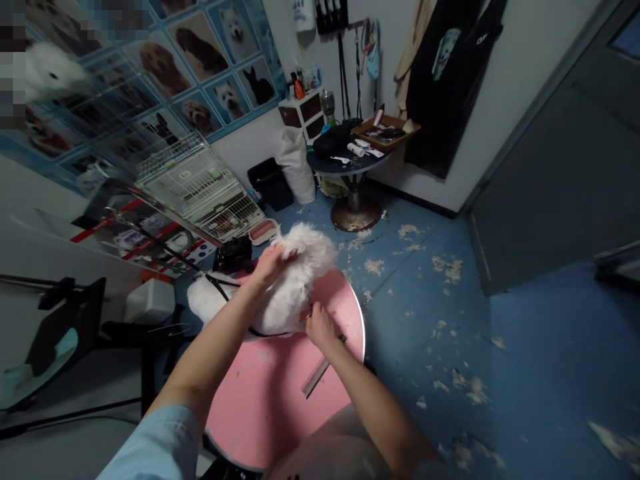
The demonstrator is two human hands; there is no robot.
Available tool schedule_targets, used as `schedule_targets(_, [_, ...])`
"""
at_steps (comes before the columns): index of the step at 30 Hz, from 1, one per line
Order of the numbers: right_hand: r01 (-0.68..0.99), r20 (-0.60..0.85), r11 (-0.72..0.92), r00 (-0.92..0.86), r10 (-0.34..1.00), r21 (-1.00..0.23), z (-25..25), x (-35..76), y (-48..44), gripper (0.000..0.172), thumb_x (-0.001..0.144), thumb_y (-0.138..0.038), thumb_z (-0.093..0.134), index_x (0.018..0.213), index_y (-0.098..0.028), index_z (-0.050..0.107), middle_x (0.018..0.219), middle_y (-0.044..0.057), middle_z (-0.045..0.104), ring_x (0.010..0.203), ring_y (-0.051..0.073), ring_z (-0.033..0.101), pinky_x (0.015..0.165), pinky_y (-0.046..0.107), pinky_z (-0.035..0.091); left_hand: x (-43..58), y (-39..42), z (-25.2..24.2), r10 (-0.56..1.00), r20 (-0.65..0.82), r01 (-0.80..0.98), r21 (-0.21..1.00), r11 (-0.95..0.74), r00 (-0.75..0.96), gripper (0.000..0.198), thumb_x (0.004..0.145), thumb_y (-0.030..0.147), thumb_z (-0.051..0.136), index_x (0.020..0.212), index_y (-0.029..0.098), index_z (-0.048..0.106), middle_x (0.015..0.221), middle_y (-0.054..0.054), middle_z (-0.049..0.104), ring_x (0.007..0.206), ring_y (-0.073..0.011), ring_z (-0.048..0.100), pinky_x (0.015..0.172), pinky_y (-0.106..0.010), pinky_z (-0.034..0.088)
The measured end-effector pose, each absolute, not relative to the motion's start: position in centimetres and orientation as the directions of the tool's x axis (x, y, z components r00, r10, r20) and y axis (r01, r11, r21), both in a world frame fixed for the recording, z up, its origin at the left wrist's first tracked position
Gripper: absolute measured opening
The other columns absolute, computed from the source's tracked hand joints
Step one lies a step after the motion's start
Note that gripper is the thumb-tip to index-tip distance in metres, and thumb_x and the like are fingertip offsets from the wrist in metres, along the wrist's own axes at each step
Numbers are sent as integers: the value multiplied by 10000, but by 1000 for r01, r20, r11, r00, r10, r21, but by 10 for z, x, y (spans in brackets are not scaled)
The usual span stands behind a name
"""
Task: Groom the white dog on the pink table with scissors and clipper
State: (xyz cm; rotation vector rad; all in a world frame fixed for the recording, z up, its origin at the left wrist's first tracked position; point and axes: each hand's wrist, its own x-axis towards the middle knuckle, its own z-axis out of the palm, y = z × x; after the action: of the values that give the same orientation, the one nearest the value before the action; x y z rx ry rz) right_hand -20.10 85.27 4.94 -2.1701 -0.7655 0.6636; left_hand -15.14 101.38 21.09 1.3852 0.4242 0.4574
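Observation:
A fluffy white dog [287, 303] is on a round pink grooming table [255, 400], with a black strap around its body. My left hand [271, 265] grips the fur at the dog's head, its fingertips partly sunk in the coat. Close to the dog's lower head, my right hand [320, 325] is closed; a small dark bit shows at its fingers, too little to name. A metal comb [317, 379] lies on the pink top, partly under my right forearm.
Clumps of cut fur [447, 269] litter the blue floor. Behind the dog stand a wire cage [200, 187], a black bin [270, 183] and a white sack [296, 167]. A round side table [345, 167] carries a tray [407, 133]. A grey door [555, 147] is at right.

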Motion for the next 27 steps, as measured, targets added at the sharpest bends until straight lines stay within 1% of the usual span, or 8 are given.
schedule_targets(2, [315,-239,-565,675,699,-763,50,-199,852,259,940,-134,496,1198,-154,498,1137,171,676,1031,273,667,846,346,476,-151,1014,211,531,-18,-60,990,129,847,273,619,418,844,664,170,738,676,-52,647,641,-178,577,696,-316,493])
schedule_targets(4, [370,-159,-522,679,717,-769,50,-197,852,283,917,-202,570,1187,-158,501,1185,178,659,1086,296,647,883,363,476,-151,1014,211,524,-11,-65,990,128,852,277,619,423,853,670,173,746,686,-54,654,647,-181,580,701,-319,497])
schedule_targets(6, [402,-104,-508,698,708,-762,49,-195,852,291,903,-193,582,1182,-166,505,1234,177,641,1133,295,631,925,368,467,-152,1014,211,529,-7,-70,990,125,849,289,613,426,860,658,166,742,686,-57,655,650,-180,581,709,-319,501])
schedule_targets(10, [330,-210,-568,698,685,-754,47,-193,852,281,944,-106,467,1220,-152,495,1143,165,677,1041,260,671,869,343,475,-151,1013,214,530,-14,-58,991,119,848,281,635,405,844,632,159,709,658,-48,629,641,-166,562,702,-308,496])
schedule_targets(14, [376,-123,-486,679,724,-789,46,-192,854,320,907,-210,591,1214,-167,510,1238,158,640,1149,286,630,937,363,470,-151,1012,217,547,-13,-62,991,118,837,246,641,347,832,654,146,691,668,-44,626,641,-156,560,685,-293,492])
schedule_targets(18, [297,-202,-508,671,714,-809,37,-187,856,317,963,-135,469,1278,-132,501,1200,176,658,1107,266,656,898,345,475,-154,1012,220,590,-15,-71,990,122,807,241,636,335,830,706,133,717,713,-51,660,683,-161,592,727,-296,519])
schedule_targets(23, [339,-143,-424,616,774,-840,19,-175,862,393,873,-206,632,1251,-159,536,1274,160,626,1181,288,619,949,359,480,-158,1016,219,608,20,-90,992,84,793,235,636,343,812,726,143,728,741,-54,679,718,-174,621,736,-295,534])
schedule_targets(27, [295,-156,-416,625,765,-860,7,-164,871,426,929,-88,461,1349,-144,501,1273,180,648,1148,274,649,951,384,483,-159,1019,218,617,46,-112,991,68,785,160,666,305,755,678,160,688,707,-49,630,684,-160,583,700,-275,517])
